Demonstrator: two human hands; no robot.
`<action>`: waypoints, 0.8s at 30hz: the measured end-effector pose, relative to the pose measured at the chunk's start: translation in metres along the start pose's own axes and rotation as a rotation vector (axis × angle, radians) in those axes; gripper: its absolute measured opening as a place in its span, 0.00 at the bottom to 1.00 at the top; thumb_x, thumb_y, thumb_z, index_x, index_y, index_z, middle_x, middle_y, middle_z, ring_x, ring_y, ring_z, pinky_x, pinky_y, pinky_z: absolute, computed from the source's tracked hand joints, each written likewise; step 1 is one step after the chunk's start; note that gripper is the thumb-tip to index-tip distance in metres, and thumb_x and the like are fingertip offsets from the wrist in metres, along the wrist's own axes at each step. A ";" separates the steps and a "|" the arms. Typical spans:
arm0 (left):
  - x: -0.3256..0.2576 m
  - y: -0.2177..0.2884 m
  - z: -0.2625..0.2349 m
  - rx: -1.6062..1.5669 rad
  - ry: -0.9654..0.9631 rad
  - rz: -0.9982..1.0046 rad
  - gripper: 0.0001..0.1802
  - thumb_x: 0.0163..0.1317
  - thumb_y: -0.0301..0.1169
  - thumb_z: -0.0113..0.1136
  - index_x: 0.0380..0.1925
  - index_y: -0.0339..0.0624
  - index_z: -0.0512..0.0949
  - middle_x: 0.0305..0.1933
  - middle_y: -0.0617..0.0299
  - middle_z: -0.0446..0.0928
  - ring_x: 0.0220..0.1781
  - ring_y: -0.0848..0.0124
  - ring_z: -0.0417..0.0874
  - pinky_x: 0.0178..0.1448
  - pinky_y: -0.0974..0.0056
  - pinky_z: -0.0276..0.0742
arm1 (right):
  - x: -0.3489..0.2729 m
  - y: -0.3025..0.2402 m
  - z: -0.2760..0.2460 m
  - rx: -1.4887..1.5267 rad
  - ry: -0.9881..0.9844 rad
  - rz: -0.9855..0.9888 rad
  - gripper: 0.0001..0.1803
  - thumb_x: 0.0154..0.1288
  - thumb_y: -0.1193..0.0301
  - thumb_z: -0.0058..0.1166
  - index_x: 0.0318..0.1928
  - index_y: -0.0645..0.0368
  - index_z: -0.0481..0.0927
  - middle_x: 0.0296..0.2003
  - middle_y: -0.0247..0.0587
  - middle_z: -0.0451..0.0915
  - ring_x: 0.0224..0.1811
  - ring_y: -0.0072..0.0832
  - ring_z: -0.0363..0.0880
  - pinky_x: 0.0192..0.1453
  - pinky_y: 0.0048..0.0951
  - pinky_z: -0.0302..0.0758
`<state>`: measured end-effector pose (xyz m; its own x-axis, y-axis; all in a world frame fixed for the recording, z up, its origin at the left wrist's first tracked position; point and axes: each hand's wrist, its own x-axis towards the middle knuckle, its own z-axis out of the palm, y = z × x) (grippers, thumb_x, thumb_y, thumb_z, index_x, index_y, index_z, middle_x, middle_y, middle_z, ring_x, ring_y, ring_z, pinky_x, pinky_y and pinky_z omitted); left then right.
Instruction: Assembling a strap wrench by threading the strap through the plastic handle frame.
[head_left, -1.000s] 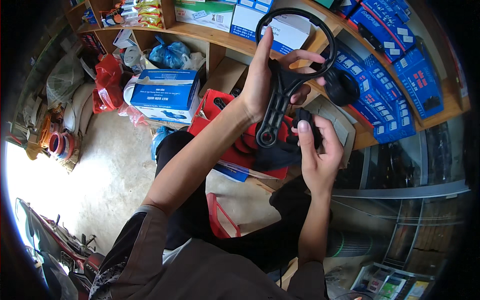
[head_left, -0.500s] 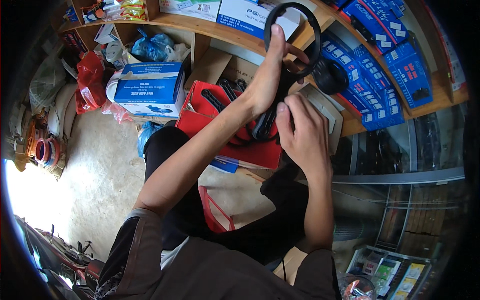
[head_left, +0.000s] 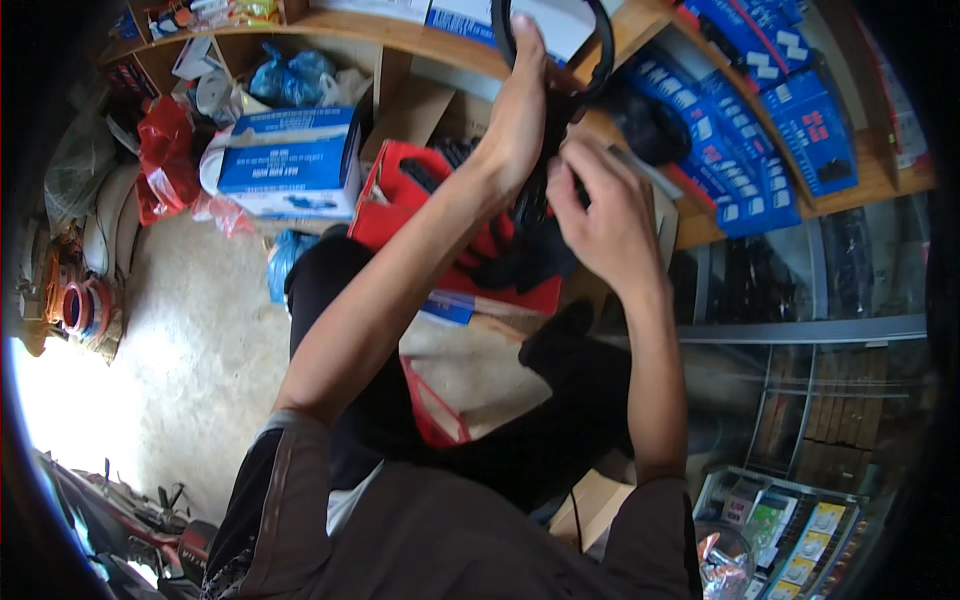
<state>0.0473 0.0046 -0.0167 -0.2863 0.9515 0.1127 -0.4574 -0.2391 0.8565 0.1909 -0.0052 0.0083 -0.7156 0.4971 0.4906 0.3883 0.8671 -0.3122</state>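
Note:
My left hand [head_left: 518, 125] is raised with its thumb up, closed on a thick black loop [head_left: 606, 55] whose top runs out of the picture. Just below and to the right, my right hand [head_left: 608, 205] has its fingers curled in against dark material under the loop. What it grips there is hidden and blurred. Beneath both hands lies an open red box [head_left: 385, 215] with several black items in it, partly covered by my left forearm. A round black object [head_left: 655, 130] sits right of the loop, by the shelf.
A blue and white pump box [head_left: 290, 165] stands left of the red box, near a red plastic bag [head_left: 167, 160]. Blue packages [head_left: 740, 150] fill the wooden shelf at right. A glass case [head_left: 800, 330] is below them. Red bars [head_left: 432, 405] show between my legs.
The black loop and both hands have moved up and a little left. The whole view has also shifted slightly, and the area around the hands is now more blurred.

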 end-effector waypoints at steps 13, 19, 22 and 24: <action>-0.014 -0.010 0.019 0.090 0.073 -0.079 0.60 0.65 0.83 0.30 0.45 0.26 0.77 0.30 0.63 0.70 0.34 0.71 0.67 0.42 0.65 0.65 | -0.001 0.008 -0.023 -0.153 -0.108 0.031 0.06 0.64 0.75 0.58 0.39 0.64 0.78 0.38 0.53 0.81 0.40 0.57 0.81 0.43 0.52 0.76; -0.004 -0.004 0.006 0.051 0.006 -0.313 0.45 0.64 0.81 0.42 0.33 0.45 0.73 0.30 0.65 0.68 0.32 0.74 0.66 0.42 0.69 0.66 | -0.014 0.000 -0.014 -0.168 -0.254 -0.034 0.05 0.65 0.73 0.58 0.36 0.62 0.77 0.38 0.49 0.81 0.43 0.51 0.84 0.46 0.51 0.81; -0.004 -0.002 0.007 0.167 -0.053 -0.352 0.45 0.63 0.82 0.43 0.34 0.46 0.72 0.29 0.66 0.67 0.30 0.75 0.66 0.39 0.68 0.67 | -0.016 0.004 -0.014 -0.188 -0.289 -0.124 0.06 0.67 0.72 0.58 0.34 0.60 0.76 0.36 0.46 0.80 0.42 0.45 0.85 0.43 0.48 0.82; -0.001 -0.006 0.004 0.174 -0.045 -0.325 0.44 0.63 0.81 0.45 0.35 0.46 0.72 0.28 0.66 0.69 0.29 0.75 0.69 0.37 0.68 0.68 | -0.011 0.004 -0.023 -0.267 -0.266 -0.137 0.05 0.67 0.72 0.58 0.35 0.59 0.76 0.36 0.43 0.80 0.41 0.43 0.85 0.40 0.46 0.82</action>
<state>0.0533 0.0057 -0.0202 -0.1103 0.9808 -0.1609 -0.3673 0.1102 0.9235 0.2135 -0.0062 0.0206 -0.8831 0.3805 0.2745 0.3906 0.9203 -0.0188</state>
